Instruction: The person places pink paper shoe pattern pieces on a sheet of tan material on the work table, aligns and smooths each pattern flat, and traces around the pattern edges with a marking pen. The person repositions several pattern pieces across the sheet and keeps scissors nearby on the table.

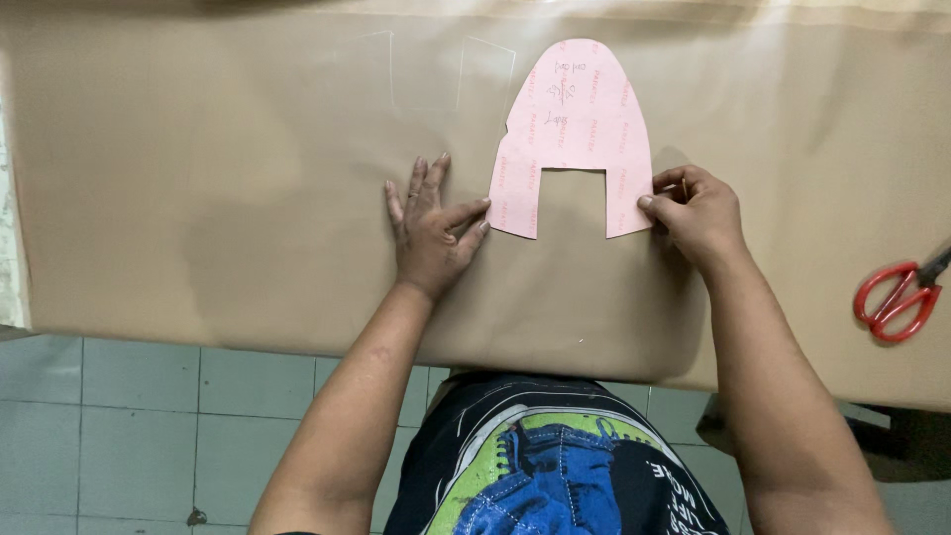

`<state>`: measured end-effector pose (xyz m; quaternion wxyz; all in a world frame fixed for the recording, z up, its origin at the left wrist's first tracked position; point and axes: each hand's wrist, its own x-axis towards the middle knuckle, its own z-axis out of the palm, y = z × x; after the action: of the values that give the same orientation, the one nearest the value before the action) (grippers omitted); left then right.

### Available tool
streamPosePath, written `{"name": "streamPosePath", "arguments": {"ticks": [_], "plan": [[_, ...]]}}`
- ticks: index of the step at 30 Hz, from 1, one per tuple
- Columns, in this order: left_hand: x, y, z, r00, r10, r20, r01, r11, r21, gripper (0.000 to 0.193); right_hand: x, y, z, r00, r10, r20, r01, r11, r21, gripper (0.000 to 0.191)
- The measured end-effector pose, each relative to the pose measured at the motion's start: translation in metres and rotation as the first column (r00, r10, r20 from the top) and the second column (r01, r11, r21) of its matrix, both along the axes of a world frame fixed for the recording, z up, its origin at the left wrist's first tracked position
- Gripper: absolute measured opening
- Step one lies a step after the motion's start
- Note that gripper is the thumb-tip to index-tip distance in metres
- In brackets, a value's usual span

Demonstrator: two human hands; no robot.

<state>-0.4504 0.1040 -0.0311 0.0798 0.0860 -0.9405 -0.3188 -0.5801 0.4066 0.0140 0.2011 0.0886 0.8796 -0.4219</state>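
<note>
Left hand (431, 230) lies flat on the tan sheet (248, 198) covering the tabletop, grip released, index fingertip touching the pink template (575, 129) at its lower left leg. Right hand (696, 213) pinches the template's lower right edge. Red scissors (899, 297) lie well apart, far right.

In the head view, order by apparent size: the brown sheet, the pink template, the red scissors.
1. brown sheet, largest by far.
2. pink template.
3. red scissors, smallest, though cut off by the picture's edge.
</note>
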Motion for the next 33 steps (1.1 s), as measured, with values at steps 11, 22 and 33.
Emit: {"name": "streamPosePath", "arguments": {"ticks": [11,22,33], "plan": [[0.000,0.000,0.000,1.000,-0.011,-0.025,0.011,1.000,0.001,0.022,-0.003,0.002,0.002,1.000,0.018,0.019,-0.018,1.000,0.009,0.021],[-0.001,0.001,0.002,1.000,-0.001,-0.006,0.001,1.000,-0.004,0.020,-0.004,0.001,0.005,1.000,0.013,0.028,-0.014,1.000,0.018,0.026],[0.000,0.001,0.008,0.999,-0.006,0.033,0.006,1.000,-0.004,0.019,-0.007,-0.003,0.014,0.997,0.041,0.060,-0.043,0.998,0.045,0.037]]}}
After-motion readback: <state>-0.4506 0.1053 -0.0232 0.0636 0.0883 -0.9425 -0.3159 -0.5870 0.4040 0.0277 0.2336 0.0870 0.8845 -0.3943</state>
